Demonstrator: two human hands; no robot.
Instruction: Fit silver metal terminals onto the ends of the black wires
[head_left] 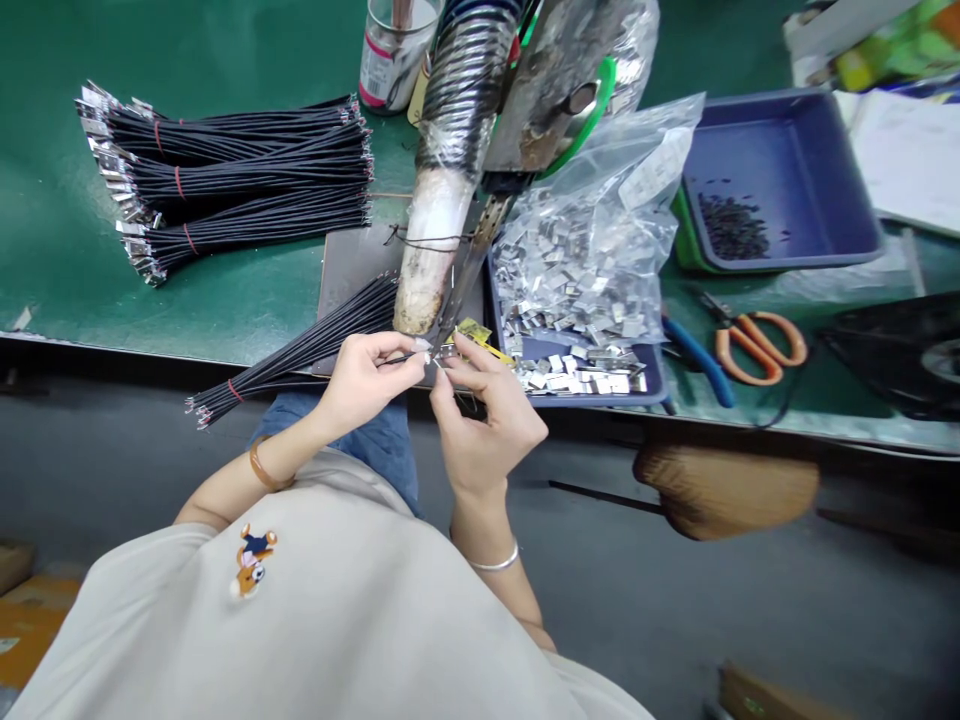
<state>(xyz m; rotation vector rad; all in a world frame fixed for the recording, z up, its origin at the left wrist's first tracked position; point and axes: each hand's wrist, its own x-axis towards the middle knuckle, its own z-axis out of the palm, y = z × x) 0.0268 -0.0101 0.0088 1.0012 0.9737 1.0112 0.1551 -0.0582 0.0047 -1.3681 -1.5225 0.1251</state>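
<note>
My left hand [375,378] is closed in a pinch on a black wire [397,359], whose end points toward my right hand. My right hand [487,415] is pinched just beside it, with something small and pale at its fingertips that I cannot make out. Both sets of fingertips meet under the narrow metal tip of a bench tool [469,270], probably a soldering iron. A ribbed hose with a white wrapped end [433,235] hangs just above my left fingers. A bundle of black wires [330,335] lies by my left hand, overhanging the table edge.
Three tied bundles of black wires [247,165] lie at the back left. Right of my hands, a tray [652,385] holds loose metal terminals [585,375] and a plastic bag [600,230] of them. Beyond are a blue bin [817,180], orange-handled scissors [757,345] and blue-handled pliers [697,360].
</note>
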